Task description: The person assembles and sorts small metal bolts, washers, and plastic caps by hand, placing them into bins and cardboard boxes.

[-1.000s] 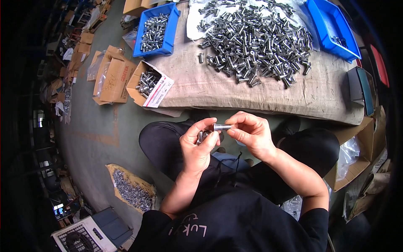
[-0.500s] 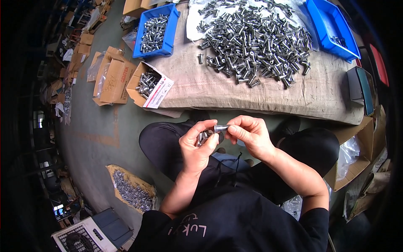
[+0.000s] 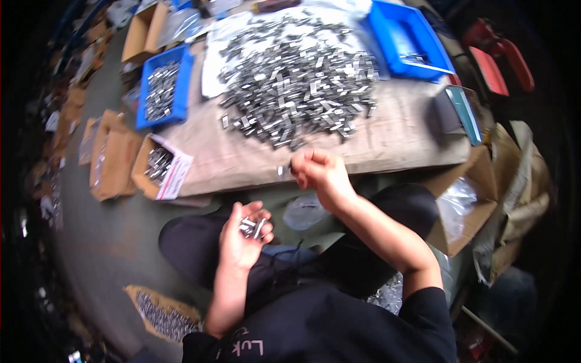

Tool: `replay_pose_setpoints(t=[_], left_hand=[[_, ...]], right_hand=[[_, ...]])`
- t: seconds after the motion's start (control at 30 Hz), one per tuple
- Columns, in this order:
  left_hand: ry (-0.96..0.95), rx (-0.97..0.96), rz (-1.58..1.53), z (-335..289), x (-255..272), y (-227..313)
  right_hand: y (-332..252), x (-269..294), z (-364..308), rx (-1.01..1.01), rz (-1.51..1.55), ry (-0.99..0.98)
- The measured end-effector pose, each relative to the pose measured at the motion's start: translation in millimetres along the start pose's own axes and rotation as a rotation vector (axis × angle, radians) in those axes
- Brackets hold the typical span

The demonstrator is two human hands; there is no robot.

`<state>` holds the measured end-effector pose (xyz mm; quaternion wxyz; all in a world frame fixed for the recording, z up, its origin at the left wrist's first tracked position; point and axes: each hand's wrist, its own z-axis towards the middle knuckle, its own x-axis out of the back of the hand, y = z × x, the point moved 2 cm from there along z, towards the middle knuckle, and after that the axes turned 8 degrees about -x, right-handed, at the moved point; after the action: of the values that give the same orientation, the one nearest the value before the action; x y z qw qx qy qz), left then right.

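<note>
- A heap of metal pieces (image 3: 296, 97) lay on the cloth-covered surface (image 3: 399, 142); clock hours count from that heap, twelve being away from the person.
- Left hand (image 3: 245, 239), between six and seven o'clock: palm up, fingers loosely curled round several short pieces (image 3: 252, 228).
- Right hand (image 3: 318, 173), just before six: thumb and fingers drawn narrow on a single piece (image 3: 283, 171) — smeared by motion, its outline unclear.
- Nine o'clock: a blue bin (image 3: 183, 81) held many similar pieces.
- Two o'clock: the other bin (image 3: 384, 36) had some small items near its lower end, too blurred to name.
- Eight o'clock: a white-labelled carton (image 3: 175, 178) contained metal pieces; farther out, a brown carton (image 3: 118, 166) showed pale plastic (image 3: 100, 150), the rest hidden.
- Four o'clock: an open box (image 3: 484, 175) contained clear plastic (image 3: 457, 202).
- A see-through object (image 3: 304, 212) below the right hand was hard to identify — partly covered.
</note>
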<state>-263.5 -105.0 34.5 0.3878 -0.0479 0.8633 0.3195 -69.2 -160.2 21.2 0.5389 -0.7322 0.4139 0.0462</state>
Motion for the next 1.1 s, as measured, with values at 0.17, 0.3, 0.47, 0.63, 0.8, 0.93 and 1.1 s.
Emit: replay_pose_setpoints(t=[0.17, 0.3, 0.47, 0.63, 0.8, 0.93, 1.1], left_hand=[[-0.017, 0.201, -0.110, -7, 0, 1], [-0.162, 0.242, -0.167, -1, -2, -9], [-0.191, 0.174, -0.142, 7, -13, -11], [-0.157, 0.157, -0.264, 16, -12, -12], [-0.166, 0.143, -0.336, 14, -14, -14], [-0.149, 0.069, -0.266, 14, -23, -15], [-0.076, 0.010, -0.217, 8, -22, -15]], right_hand=[[-107, 98, 48, 0.330, -0.043, 0.419], [-177, 213, 86, 0.422, 0.098, 0.752], [-199, 253, 119, 0.526, 0.123, 0.774], [-144, 145, 100, 0.373, -0.104, 0.400], [-39, 0, 13, 0.359, -0.783, -0.043], [-13, -39, -30, 0.495, -1.058, -0.179], [5, -48, -29, 0.730, -1.078, -0.088]])
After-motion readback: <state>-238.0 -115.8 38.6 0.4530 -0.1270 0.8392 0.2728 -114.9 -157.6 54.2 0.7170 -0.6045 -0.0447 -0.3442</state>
